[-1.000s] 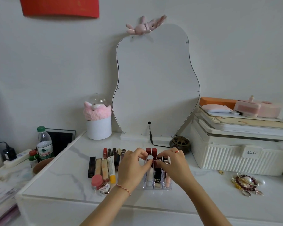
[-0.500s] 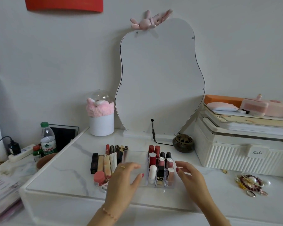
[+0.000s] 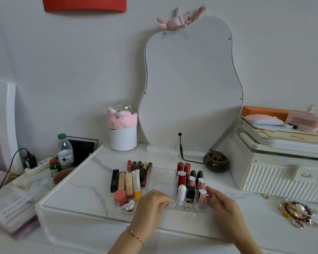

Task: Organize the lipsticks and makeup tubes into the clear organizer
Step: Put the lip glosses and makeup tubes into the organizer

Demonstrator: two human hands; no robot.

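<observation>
The clear organizer [image 3: 161, 177] stands on the white marble-look table [image 3: 84, 187]. Its wide left compartment is empty. Its small right slots hold several upright lipsticks [image 3: 186, 177], a white tube [image 3: 181, 194] among them. My left hand [image 3: 151, 204] grips the organizer's front left corner with curled fingers. On the other side, my right hand [image 3: 222, 204] holds the front right wall, thumb by the front right lipstick. Left of the organizer lie several loose lipsticks and tubes [image 3: 126, 182], a yellow-capped white tube [image 3: 136, 182], a pink jar [image 3: 120, 197] and a silver heart-shaped case [image 3: 128, 208].
A pear-shaped mirror [image 3: 191, 88] leans at the back with its cable [image 3: 181, 151] trailing on the table. Near it are a white pot with pink plush [image 3: 123, 132] and a dark round burner [image 3: 216, 161]. A white ribbed box [image 3: 279, 173] and bracelets [image 3: 296, 212] sit right; a water bottle [image 3: 65, 153] left.
Both hands left the lipstick tops, drew back toward me and then closed on the organizer's front corners. The camera view also tilted and shifted slightly.
</observation>
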